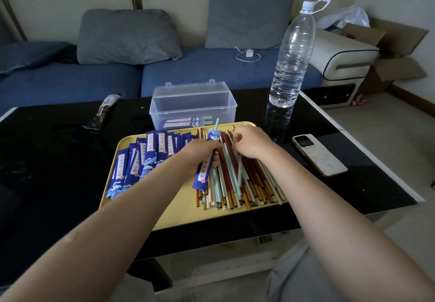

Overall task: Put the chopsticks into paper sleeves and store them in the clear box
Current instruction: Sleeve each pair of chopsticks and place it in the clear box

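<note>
Over a yellow tray (179, 214), the left hand (200, 152) grasps a blue sleeve (207, 162) with a green chopstick (216, 124) poking out; the right hand (251, 142) pinches among loose chopsticks (242, 184). Beyond, the clear box (193, 106) holds filled sleeves on the dark surface (58, 141).

red chinese characters on blue paper sleeves (150, 153), too blurred to read
</note>
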A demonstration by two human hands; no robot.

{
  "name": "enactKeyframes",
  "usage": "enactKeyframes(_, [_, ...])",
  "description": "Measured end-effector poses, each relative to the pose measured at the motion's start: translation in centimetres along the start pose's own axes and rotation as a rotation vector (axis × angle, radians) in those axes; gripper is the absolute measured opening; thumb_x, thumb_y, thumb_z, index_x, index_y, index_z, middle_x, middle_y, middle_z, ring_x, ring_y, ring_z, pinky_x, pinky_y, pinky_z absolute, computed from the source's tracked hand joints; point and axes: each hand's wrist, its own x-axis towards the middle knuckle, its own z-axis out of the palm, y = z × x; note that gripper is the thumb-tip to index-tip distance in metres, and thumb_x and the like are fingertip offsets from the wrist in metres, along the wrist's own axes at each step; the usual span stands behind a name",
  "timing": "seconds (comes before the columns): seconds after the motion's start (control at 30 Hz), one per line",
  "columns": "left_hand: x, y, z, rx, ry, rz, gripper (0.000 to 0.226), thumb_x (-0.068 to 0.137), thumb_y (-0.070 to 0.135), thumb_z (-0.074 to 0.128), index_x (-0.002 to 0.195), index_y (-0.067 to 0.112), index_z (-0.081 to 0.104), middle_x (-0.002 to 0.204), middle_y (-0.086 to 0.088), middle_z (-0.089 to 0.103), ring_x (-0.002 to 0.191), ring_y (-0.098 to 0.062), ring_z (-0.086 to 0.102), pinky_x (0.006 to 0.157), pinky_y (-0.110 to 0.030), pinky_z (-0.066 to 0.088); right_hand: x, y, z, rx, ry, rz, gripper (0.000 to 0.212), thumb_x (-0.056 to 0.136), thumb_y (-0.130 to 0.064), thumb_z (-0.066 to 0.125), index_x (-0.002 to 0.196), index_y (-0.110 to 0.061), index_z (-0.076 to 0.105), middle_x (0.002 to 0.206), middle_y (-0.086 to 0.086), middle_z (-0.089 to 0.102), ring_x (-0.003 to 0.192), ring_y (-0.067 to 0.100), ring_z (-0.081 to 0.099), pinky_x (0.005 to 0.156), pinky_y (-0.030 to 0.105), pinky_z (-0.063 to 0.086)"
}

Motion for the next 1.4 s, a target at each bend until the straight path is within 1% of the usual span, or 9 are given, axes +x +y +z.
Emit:
enactKeyframes(0.1, [0.2,0.0,-0.1,-0.015,-0.005,0.003,0.010,0.094,0.018,0.063,0.089,0.011,0.059,0.061,-0.003,0.058,0.054,-0.016,0.056,0.061,-0.029,0.052,0.3,0.4,-0.2,0.363,0.035,0.044,0.020,0.094,-0.016,0.057,0.095,-0.005,0.074,0.083,0.006,0.066,0.070,0.017,0.062,0.057,0.025,0.050])
enactKeyframes(0.2, [0.3,-0.1,-0.2,-0.018,0.009,-0.004,0.012,0.094,0.020,0.064,0.087,0.012,0.059,0.061,-0.002,0.058,0.053,-0.015,0.055,0.058,-0.028,0.051,0.0,0.3,-0.4,0.574,-0.039,0.075,0.025,0.095,-0.007,0.051,0.100,-0.011,0.075,0.093,0.005,0.070,0.076,0.013,0.065,0.062,0.022,0.055])
enactKeyframes(0.33, [0.3,-0.1,-0.3,-0.043,0.015,-0.020,0.011,0.093,0.020,0.064,0.087,0.013,0.059,0.062,-0.003,0.058,0.054,-0.016,0.056,0.063,-0.031,0.052,0.4,0.8,-0.1,0.275,-0.042,-0.080,0.026,0.091,0.000,0.060,0.102,-0.022,0.069,0.097,-0.004,0.066,0.091,0.015,0.066,0.082,0.030,0.056])
enactKeyframes(0.43, [0.2,0.0,-0.3,-0.058,0.018,-0.024,0.012,0.094,0.020,0.064,0.087,0.012,0.058,0.062,-0.003,0.058,0.054,-0.016,0.056,0.064,-0.030,0.052,0.7,1.1,0.5,0.029,0.077,-0.156,0.014,0.091,-0.009,0.067,0.094,-0.022,0.063,0.094,-0.004,0.063,0.089,0.017,0.061,0.070,0.028,0.050])
enactKeyframes(0.57, [0.2,0.0,-0.3,-0.060,0.045,0.009,0.013,0.094,0.019,0.063,0.087,0.010,0.058,0.056,-0.002,0.057,0.049,-0.016,0.055,0.066,-0.035,0.055,1.1,1.3,0.7,0.050,0.197,-0.188,0.013,0.099,-0.026,0.062,0.091,-0.017,0.058,0.080,-0.003,0.058,0.072,0.017,0.055,0.056,0.028,0.037])
enactKeyframes(0.73, [-0.2,0.3,-0.2,-0.015,0.077,0.047,0.016,0.094,0.017,0.061,0.082,0.011,0.053,0.059,-0.005,0.052,0.048,-0.019,0.048,0.067,-0.037,0.051,0.8,0.5,-0.2,0.630,0.197,-0.027,0.046,0.108,-0.040,0.038,0.084,-0.014,0.068,0.066,0.000,0.055,0.058,0.015,0.053,0.059,0.031,0.044])
enactKeyframes(0.9, [-0.7,0.6,0.2,0.222,0.010,0.129,0.021,0.092,0.021,0.066,0.085,0.009,0.051,0.059,-0.007,0.052,0.045,-0.017,0.047,0.052,-0.029,0.046,0.8,0.1,-1.4,1.201,0.130,0.089,0.038,0.109,-0.032,0.042,0.084,-0.008,0.058,0.059,0.003,0.047,0.046,0.013,0.039,0.043,0.025,0.029])
enactKeyframes(1.2, [-0.9,0.8,0.6,0.446,-0.015,0.231,0.033,0.094,0.029,0.065,0.069,0.011,0.052,0.049,-0.001,0.055,0.042,-0.013,0.051,0.054,-0.023,0.047,0.5,0.2,-0.8,1.030,-0.008,0.041,0.030,0.107,-0.032,0.047,0.104,-0.008,0.065,0.066,0.003,0.053,0.050,0.010,0.046,0.045,0.022,0.037])
enactKeyframes(1.4, [-0.9,1.0,0.8,0.445,-0.014,0.241,0.030,0.090,0.030,0.068,0.073,0.010,0.055,0.051,-0.003,0.056,0.045,-0.015,0.052,0.057,-0.027,0.048,-0.3,-0.2,-0.3,0.814,-0.328,0.083,0.052,0.097,-0.053,0.057,0.125,-0.010,0.060,0.115,0.008,0.069,0.099,0.019,0.066,0.078,0.031,0.052])
